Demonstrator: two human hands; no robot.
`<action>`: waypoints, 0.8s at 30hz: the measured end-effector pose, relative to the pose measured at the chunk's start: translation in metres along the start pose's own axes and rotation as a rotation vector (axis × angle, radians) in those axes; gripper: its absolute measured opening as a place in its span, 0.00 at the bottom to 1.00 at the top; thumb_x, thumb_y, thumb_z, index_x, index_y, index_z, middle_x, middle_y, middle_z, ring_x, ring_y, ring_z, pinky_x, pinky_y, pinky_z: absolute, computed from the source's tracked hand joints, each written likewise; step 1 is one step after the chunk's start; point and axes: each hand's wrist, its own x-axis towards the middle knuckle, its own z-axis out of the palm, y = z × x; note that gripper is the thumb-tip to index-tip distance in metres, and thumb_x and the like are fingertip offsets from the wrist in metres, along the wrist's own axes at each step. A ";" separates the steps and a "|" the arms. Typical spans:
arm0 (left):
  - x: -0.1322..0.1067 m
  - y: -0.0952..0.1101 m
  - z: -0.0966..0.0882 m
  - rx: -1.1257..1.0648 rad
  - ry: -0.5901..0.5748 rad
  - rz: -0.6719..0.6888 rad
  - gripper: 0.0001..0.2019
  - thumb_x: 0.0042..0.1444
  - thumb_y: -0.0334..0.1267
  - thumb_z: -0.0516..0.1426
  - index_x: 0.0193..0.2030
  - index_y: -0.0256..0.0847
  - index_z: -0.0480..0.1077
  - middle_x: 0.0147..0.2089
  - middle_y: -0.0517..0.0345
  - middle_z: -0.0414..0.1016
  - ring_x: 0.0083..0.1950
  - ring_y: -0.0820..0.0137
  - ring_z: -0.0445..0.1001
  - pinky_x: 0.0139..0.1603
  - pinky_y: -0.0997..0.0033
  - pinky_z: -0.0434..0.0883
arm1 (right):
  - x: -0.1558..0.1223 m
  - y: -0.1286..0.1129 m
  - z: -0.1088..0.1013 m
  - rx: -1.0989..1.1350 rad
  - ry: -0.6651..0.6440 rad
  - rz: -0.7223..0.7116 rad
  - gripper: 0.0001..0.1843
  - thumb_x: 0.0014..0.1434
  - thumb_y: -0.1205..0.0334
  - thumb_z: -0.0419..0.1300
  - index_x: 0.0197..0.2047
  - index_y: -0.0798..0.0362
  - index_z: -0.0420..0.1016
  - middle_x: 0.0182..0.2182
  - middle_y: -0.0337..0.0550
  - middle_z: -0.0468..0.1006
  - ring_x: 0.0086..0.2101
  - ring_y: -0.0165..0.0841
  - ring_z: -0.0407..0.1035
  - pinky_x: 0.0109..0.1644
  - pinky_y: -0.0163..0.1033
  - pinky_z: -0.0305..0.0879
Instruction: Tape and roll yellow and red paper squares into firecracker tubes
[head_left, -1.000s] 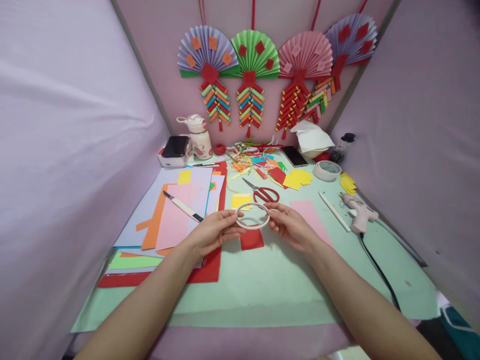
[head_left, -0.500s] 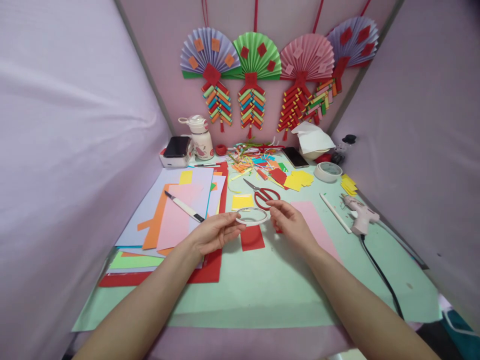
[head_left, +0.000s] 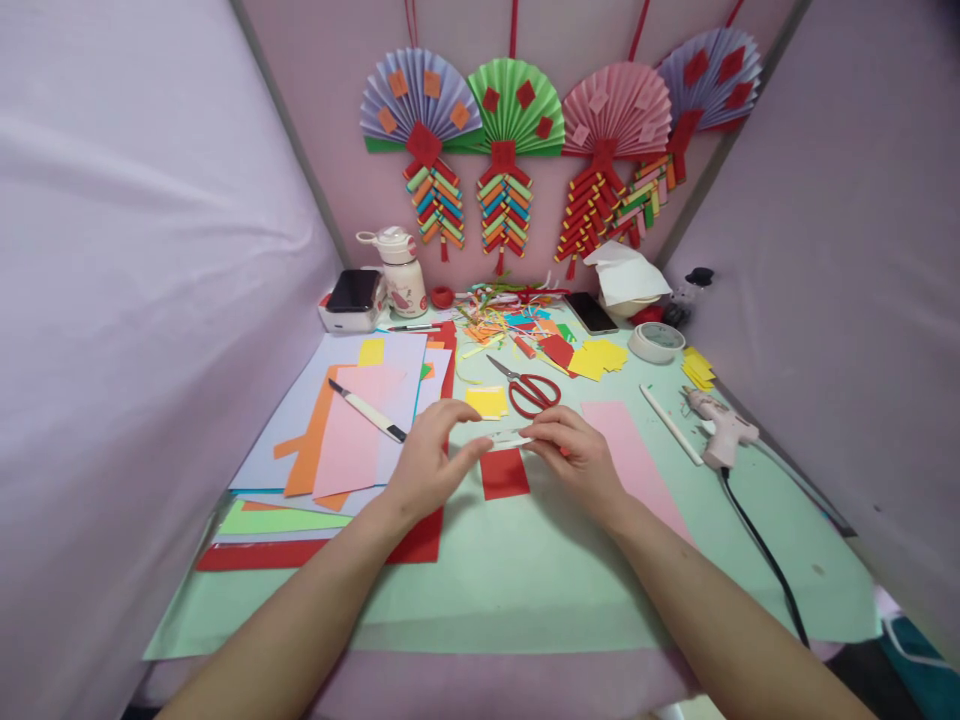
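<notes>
A narrow white roll of tape (head_left: 511, 439) is held above the table, turned nearly edge-on. My right hand (head_left: 576, 455) pinches its right end between thumb and fingertips. At the other end, my left hand (head_left: 433, 462) curls around it, thumb against the edge and forefinger arched above with a gap. Under the roll lies a red paper square (head_left: 505, 476). Just beyond are a small stack of yellow paper (head_left: 486, 402) and red-handled scissors (head_left: 534, 393), blades partly apart. A pink paper strip (head_left: 636, 465) lies right of my right hand.
Left are stacked coloured papers (head_left: 281, 410) with a craft knife (head_left: 367, 410) on top. A glue gun (head_left: 721, 425), white stick (head_left: 671, 425) and wide tape roll (head_left: 657, 342) sit right. Paper scraps (head_left: 495, 325), a phone (head_left: 590, 312) and a bottle (head_left: 403, 275) stand behind.
My right hand has moved left and taken hold of the tape roll. The roll has tipped from a visible ring to nearly edge-on. My left hand has turned, its forefinger now raised.
</notes>
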 end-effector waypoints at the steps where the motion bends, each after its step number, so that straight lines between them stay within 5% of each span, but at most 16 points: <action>1: -0.002 0.001 0.001 0.034 -0.064 0.080 0.14 0.56 0.46 0.56 0.45 0.41 0.70 0.47 0.52 0.74 0.50 0.63 0.70 0.53 0.63 0.65 | 0.000 -0.001 0.001 0.009 -0.028 -0.010 0.09 0.60 0.62 0.57 0.40 0.44 0.78 0.36 0.44 0.73 0.38 0.35 0.68 0.41 0.41 0.66; 5: -0.007 0.005 0.006 0.022 -0.254 0.115 0.11 0.61 0.41 0.50 0.39 0.42 0.73 0.37 0.57 0.77 0.39 0.70 0.73 0.42 0.71 0.67 | -0.002 -0.005 0.004 0.035 -0.077 -0.020 0.08 0.60 0.62 0.56 0.41 0.45 0.76 0.36 0.44 0.73 0.38 0.34 0.68 0.41 0.41 0.66; 9: -0.008 0.004 0.003 0.033 0.044 0.038 0.11 0.61 0.41 0.51 0.36 0.40 0.72 0.33 0.58 0.76 0.34 0.72 0.71 0.38 0.74 0.67 | -0.001 -0.007 0.003 -0.052 -0.100 0.063 0.14 0.59 0.60 0.58 0.50 0.47 0.71 0.42 0.46 0.73 0.38 0.35 0.68 0.40 0.42 0.67; 12: -0.005 0.002 0.000 0.038 0.169 -0.054 0.11 0.60 0.43 0.52 0.35 0.40 0.71 0.33 0.59 0.75 0.34 0.72 0.71 0.37 0.74 0.67 | -0.003 -0.008 0.002 -0.205 -0.333 -0.016 0.18 0.59 0.62 0.58 0.53 0.47 0.69 0.48 0.48 0.73 0.48 0.40 0.67 0.50 0.47 0.65; 16: -0.002 0.002 0.002 0.000 0.050 -0.125 0.09 0.58 0.41 0.54 0.34 0.41 0.72 0.29 0.62 0.75 0.32 0.73 0.71 0.37 0.75 0.66 | -0.010 -0.010 0.002 -0.292 -0.637 -0.138 0.22 0.61 0.67 0.54 0.59 0.46 0.65 0.57 0.46 0.68 0.59 0.42 0.58 0.59 0.52 0.58; 24: -0.004 -0.004 0.013 0.134 -0.192 -0.133 0.07 0.55 0.43 0.57 0.33 0.42 0.72 0.31 0.63 0.75 0.32 0.73 0.71 0.33 0.75 0.64 | -0.012 -0.023 -0.018 -0.259 -0.698 -0.095 0.14 0.62 0.66 0.53 0.48 0.46 0.74 0.48 0.42 0.75 0.51 0.37 0.66 0.56 0.46 0.60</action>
